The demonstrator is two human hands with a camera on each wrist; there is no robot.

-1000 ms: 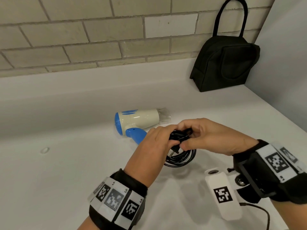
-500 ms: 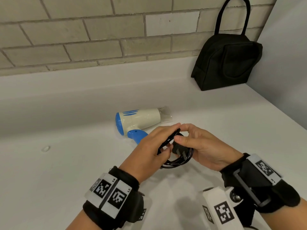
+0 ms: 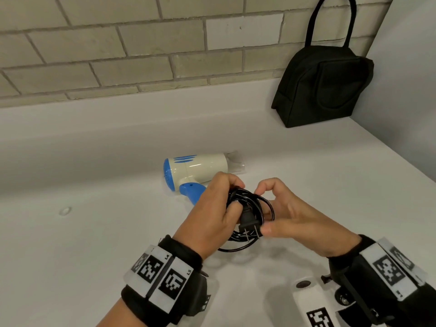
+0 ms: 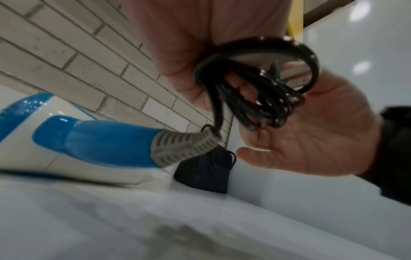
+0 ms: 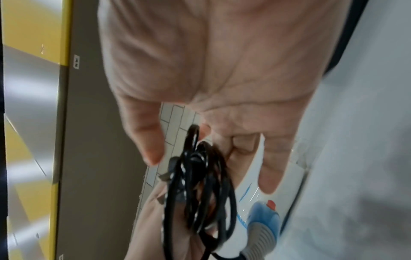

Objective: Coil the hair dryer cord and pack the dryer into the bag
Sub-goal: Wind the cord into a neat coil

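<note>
The white and blue hair dryer (image 3: pixel 195 168) lies on its side on the white counter (image 3: pixel 94 244), nozzle pointing right. Its black cord (image 3: pixel 253 204) is wound into a coil just in front of it, with the plug (image 3: pixel 249 223) lying across the loops, prongs down. My left hand (image 3: pixel 221 204) grips the coil's left side, thumb by the plug. My right hand (image 3: pixel 290 208) cups the coil's right side loosely, its index tip at the top loop and its thumb near the prongs. The left wrist view shows that palm (image 4: pixel 322 140) spread beside the coil (image 4: pixel 262 98). The black bag (image 3: pixel 323 83) stands at the back right.
A brick wall (image 3: pixel 141 43) runs behind the counter's raised back ledge. A plain white side wall (image 3: pixel 412 90) closes the right side beside the bag. A small round spot (image 3: pixel 64 210) marks the counter at the left.
My right hand has let go of the plug and spread beside the coil. The plug now lies across the loops by my left thumb. The coil has turned more upright.
</note>
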